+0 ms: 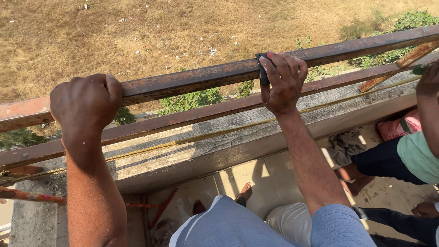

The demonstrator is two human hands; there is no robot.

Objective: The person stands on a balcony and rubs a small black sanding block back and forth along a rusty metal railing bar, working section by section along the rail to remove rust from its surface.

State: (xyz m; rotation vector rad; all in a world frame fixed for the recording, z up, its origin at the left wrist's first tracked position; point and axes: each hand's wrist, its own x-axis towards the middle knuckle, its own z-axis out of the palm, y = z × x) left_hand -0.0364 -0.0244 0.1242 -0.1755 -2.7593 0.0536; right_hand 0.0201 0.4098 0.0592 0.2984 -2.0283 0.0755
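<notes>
A rusty metal top rail (201, 75) runs across the view, rising from left to right. My left hand (87, 103) is clenched around this rail at the left. My right hand (283, 80) presses a small dark pad (261, 68) against the same rail near the middle, fingers wrapped over it. A second rusty rail (183, 116) runs parallel just below, over a weathered concrete ledge (219, 146).
Another person squats at the right, an arm (430, 105) up at the rail, in a green top and dark trousers. A yellow rope (151, 147) lies along the ledge. Wooden sticks (402, 64) lean at the far right. Dry grass and bushes lie far below.
</notes>
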